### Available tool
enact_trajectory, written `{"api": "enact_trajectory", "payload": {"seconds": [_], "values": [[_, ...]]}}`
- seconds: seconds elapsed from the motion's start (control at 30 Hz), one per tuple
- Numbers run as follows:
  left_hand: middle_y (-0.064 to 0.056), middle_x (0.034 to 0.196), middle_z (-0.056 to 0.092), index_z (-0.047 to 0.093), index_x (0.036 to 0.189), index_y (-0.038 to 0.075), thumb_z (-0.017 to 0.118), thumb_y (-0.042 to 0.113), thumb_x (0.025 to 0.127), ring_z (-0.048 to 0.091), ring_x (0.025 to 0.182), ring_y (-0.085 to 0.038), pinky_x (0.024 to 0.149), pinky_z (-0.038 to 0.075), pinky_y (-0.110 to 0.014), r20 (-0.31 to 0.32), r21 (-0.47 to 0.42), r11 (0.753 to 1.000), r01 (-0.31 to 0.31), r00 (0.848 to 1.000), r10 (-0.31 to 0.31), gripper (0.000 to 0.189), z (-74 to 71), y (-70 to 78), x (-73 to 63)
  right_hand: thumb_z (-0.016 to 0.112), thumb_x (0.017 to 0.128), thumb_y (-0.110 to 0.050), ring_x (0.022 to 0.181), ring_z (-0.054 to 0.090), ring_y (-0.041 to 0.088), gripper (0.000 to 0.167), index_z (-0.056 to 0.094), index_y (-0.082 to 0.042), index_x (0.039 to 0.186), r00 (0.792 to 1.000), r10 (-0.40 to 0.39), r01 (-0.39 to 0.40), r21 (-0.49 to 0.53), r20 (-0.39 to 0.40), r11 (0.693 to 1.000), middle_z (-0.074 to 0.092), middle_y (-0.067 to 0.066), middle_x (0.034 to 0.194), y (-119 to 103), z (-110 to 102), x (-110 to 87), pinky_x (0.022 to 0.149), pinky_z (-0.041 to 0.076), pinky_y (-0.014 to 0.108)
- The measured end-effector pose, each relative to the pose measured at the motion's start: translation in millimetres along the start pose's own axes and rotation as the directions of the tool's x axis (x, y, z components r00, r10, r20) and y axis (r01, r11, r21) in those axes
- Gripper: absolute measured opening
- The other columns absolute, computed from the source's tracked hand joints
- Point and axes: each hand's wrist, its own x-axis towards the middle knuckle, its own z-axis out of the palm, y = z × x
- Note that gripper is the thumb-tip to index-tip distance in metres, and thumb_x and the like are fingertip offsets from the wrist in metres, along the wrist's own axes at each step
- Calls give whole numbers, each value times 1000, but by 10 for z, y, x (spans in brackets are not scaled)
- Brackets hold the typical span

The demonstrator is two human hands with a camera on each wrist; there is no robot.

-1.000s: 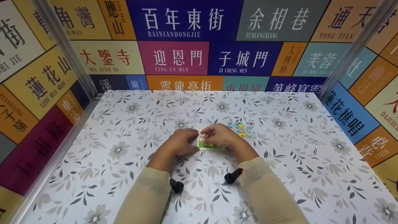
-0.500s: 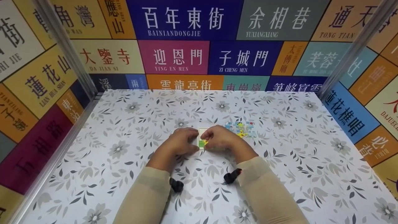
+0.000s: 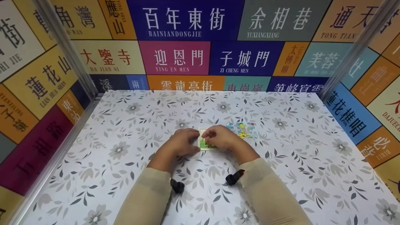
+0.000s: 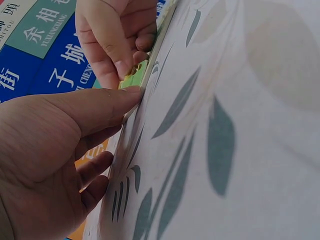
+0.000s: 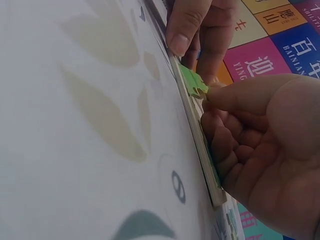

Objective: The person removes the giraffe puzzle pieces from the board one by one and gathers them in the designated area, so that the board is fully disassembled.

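A small jigsaw board (image 3: 204,149) with a pale frame lies flat on the table, showing green pieces along its near side. At its left edge my left hand (image 3: 182,142) holds the frame, thumb at the near corner and fingers farther back. Over the board, my right hand (image 3: 219,137) pinches a small green-and-yellow puzzle piece (image 5: 202,92) between thumb and forefinger, its other fingers curled. In the right wrist view the piece sits at the edge of a green piece (image 5: 190,80) in the frame. My right hand hides much of the board.
Several loose blue and yellow puzzle pieces (image 3: 245,132) lie spread just right of the board. A flower-patterned cloth (image 3: 125,175) covers the table. Panels with Chinese lettering (image 3: 175,57) stand behind and at both sides.
My right hand's fingers shift slightly over the board; half a second ago a yellow part showed at the fingertips, and now more of the green row is visible. My left hand stays in place.
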Motion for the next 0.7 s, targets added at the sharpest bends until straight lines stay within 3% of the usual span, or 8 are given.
{"api": "enact_trajectory", "payload": {"seconds": [0.4, 0.7], "values": [[-1, 164, 54, 62, 152, 18, 83, 30, 91, 38, 159, -34, 133, 28, -50, -2, -4, 1000, -3, 1000, 3, 65, 0, 2, 12, 75, 94, -16, 81, 67, 11, 18, 84, -18, 110, 998, -21, 23, 37, -64, 999, 81, -1, 99, 9, -37, -28, 69, 54, 26], [0, 163, 54, 62, 152, 16, 83, 31, 90, 36, 160, -32, 134, 27, -47, -18, -31, 1000, -8, 1000, 7, 67, 5, 0, -15, 75, 95, -15, 88, 72, 12, 28, 80, -9, 122, 994, -30, 41, 109, -102, 993, 79, 5, 106, 63, -272, -144, 78, 59, 26]]}}
